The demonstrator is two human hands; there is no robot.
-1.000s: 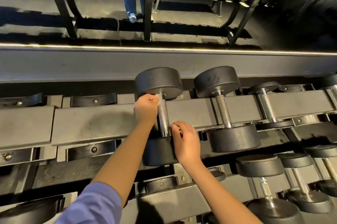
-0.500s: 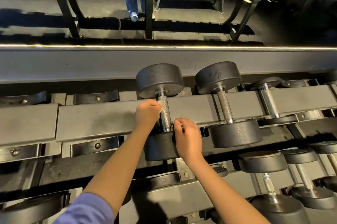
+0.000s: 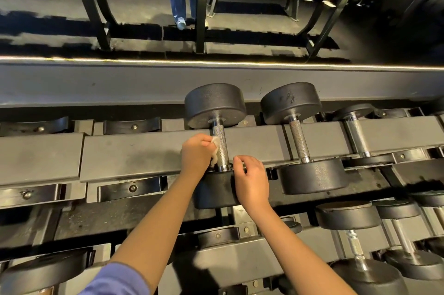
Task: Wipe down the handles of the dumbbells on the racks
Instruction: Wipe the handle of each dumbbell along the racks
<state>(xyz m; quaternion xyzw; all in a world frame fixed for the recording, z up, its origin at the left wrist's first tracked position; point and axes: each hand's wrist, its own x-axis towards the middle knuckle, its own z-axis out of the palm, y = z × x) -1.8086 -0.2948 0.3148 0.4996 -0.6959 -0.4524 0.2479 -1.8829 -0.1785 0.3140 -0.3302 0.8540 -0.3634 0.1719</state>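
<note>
Right now the wipe-down looks mid-stroke on one dumbbell [image 3: 215,104], which lies across the rack's top rail [image 3: 144,150] w/ one head on the far side and one on the near side, approx centre of view. L hand [image 3: 195,153] has its fingers bunched round a small white wipe [image 3: 214,143] and presses it to the left flank of the knurled handle [image 3: 222,148], about midway along the bar. R hand [image 3: 252,179] sits against the near head, fingers curled in by the chrome collar where bar meets head. Can't tell if it actually pinches the metal or only rests there; prob. it's steadying the weight so it doesn't roll. Two more dumbbells sit to the right on the same rail, the next handle [image 3: 299,140] just beside this one and a third handle [image 3: 358,136] past it. Add the lower-tier dumbbells [image 3: 348,215] and, by my read, plenty of the job is left. Next move, imo: the wipe touches only one side of the bar, so either it gets wrapped round or the bar gets rolled to reach the right & under sides, then a pass collar to collar. Knurling will likely snag a thin wipe, so firm, short strokes. After that, both hands go right to the neighbour. Up top, other racks and a person's legs [image 3: 179,6] show, no part of this step.
</note>
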